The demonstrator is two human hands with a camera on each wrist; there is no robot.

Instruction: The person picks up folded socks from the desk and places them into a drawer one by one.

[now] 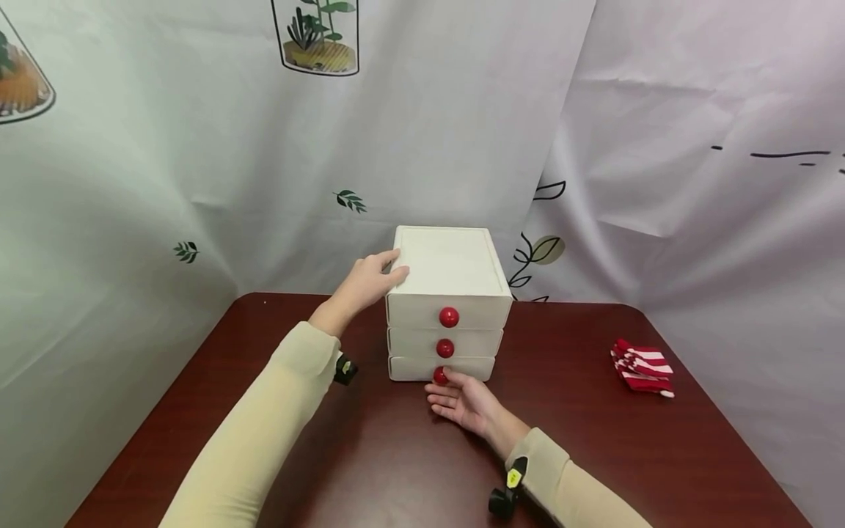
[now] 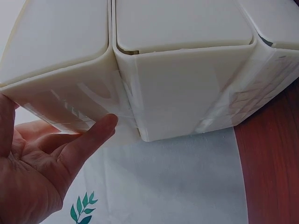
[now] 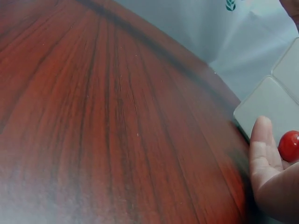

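Observation:
A white cabinet [image 1: 449, 260] with three stacked drawers stands on the dark red table, each drawer front bearing a round red knob. My left hand [image 1: 370, 282] rests against the cabinet's upper left edge. Seen from the left wrist, the fingers of that hand [image 2: 42, 163] lie along the cabinet's side wall [image 2: 187, 93]. Low at the front, my right hand [image 1: 469, 403] is turned palm up at the bottom drawer's knob [image 1: 440, 375]. Its thumb lies right at the knob and its fingers extend loosely beneath. All three drawers appear pushed in.
A folded red and white striped cloth [image 1: 643, 368] lies on the right part of the table [image 1: 561, 381]. Behind the table hangs a white curtain [image 1: 462, 110] with printed plants. Black camera mounts [image 1: 508, 488] sit at both wrists.

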